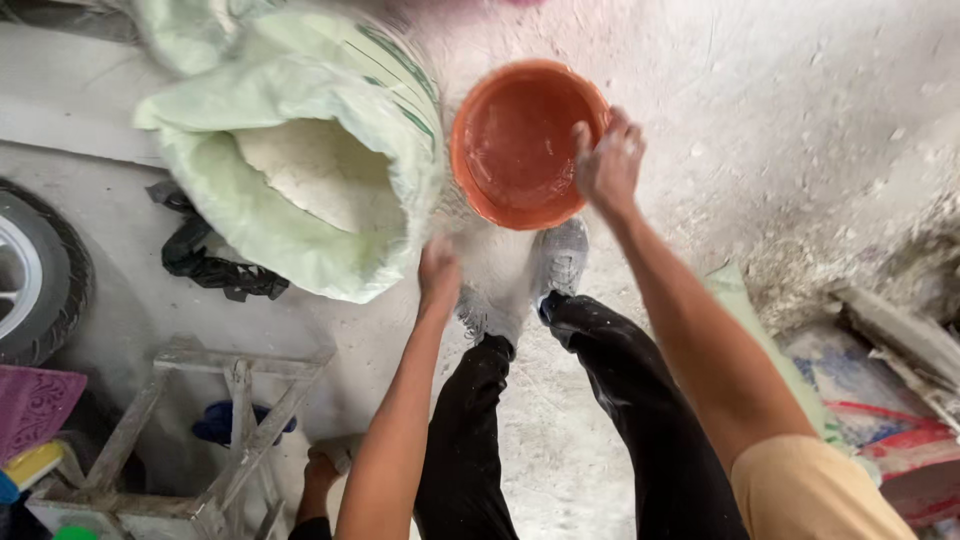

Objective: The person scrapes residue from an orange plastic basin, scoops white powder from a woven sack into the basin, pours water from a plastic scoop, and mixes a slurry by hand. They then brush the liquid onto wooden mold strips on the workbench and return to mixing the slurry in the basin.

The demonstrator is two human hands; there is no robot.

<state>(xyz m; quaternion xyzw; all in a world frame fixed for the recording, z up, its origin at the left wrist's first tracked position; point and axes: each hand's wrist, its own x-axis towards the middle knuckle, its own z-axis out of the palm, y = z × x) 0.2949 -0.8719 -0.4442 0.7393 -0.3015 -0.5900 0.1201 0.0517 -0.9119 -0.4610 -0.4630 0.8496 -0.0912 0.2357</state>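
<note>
1. An orange bowl (520,140) is held by its near-right rim in the right hand (607,165), fingers closed over the edge; the bowl appears empty and is tilted so that its hollow faces the camera.
2. The mouth of a pale green sack (300,150) is gripped at its lower edge by the left hand (438,275), fingers clenched on the fabric.
3. White powder (315,180) is seen inside the open sack, whose mouth is turned toward the lower left of the view.
4. The bowl lies just to the right of the sack, touching or almost touching its side; which of the two cannot be told.
5. The powder lies to the left of the bowl and of the right hand; the left hand is the nearer one to the sack's mouth.
6. The sack's long axis runs from upper right to lower left.
7. Both things are held above a dusty floor (800,120), ahead of two grey shoes (562,255).
8. A tyre (35,270) and a wooden frame (230,400) are seen at the left, well apart from both hands.
</note>
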